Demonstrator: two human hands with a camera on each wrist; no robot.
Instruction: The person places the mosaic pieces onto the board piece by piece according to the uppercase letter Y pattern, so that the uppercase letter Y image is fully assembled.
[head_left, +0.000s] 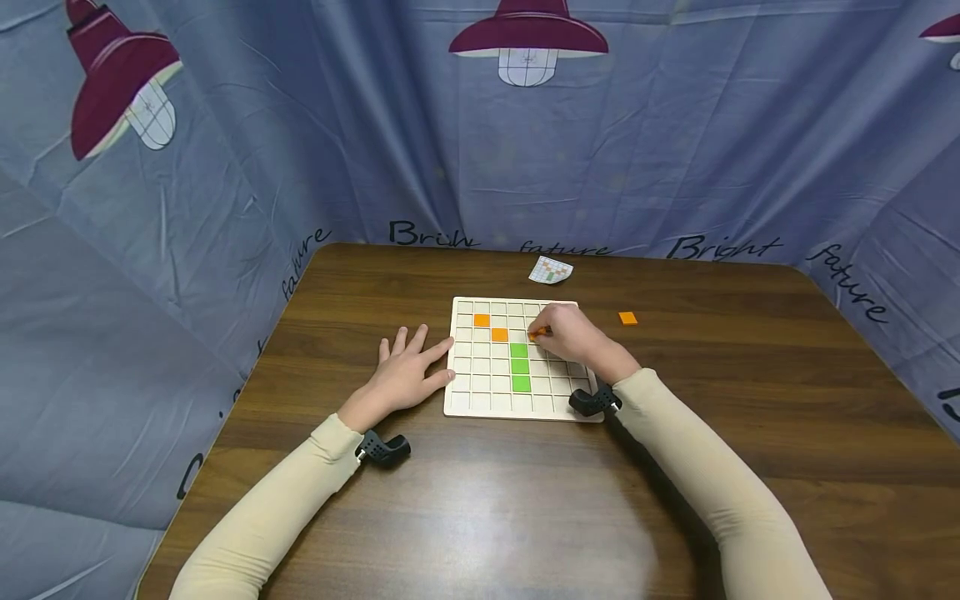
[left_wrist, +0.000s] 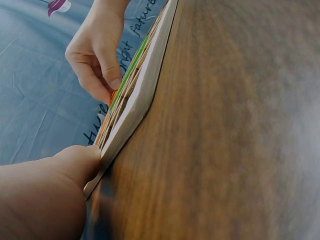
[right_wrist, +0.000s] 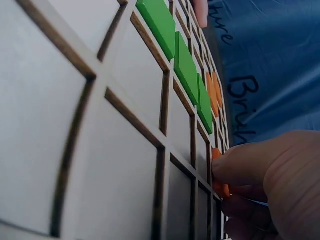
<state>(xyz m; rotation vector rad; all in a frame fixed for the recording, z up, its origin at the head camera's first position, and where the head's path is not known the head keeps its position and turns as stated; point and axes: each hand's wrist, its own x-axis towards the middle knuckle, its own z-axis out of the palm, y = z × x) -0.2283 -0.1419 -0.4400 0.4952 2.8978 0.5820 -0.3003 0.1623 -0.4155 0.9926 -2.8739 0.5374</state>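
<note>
A pale wooden grid board [head_left: 482,403] lies on the table, with two orange tiles [head_left: 499,334] set on a diagonal and a column of three green tiles [head_left: 519,366]. Between thumb and fingers, my right hand [head_left: 573,335] pinches another orange tile [right_wrist: 218,175] at a cell up and right of the top green one. In the right wrist view this tile stands tilted against the grid. My left hand [head_left: 401,373] lies flat with fingers spread, its index finger and thumb at the board's left edge. From the left wrist, the thumb [left_wrist: 80,160] shows against that edge.
A loose orange tile [head_left: 627,317] rests on the brown wooden table [head_left: 750,375], right of the board. Behind the board is a small paper card [head_left: 551,270] printed with a coloured grid. Blue curtains [head_left: 360,125] hang around the table's back and sides.
</note>
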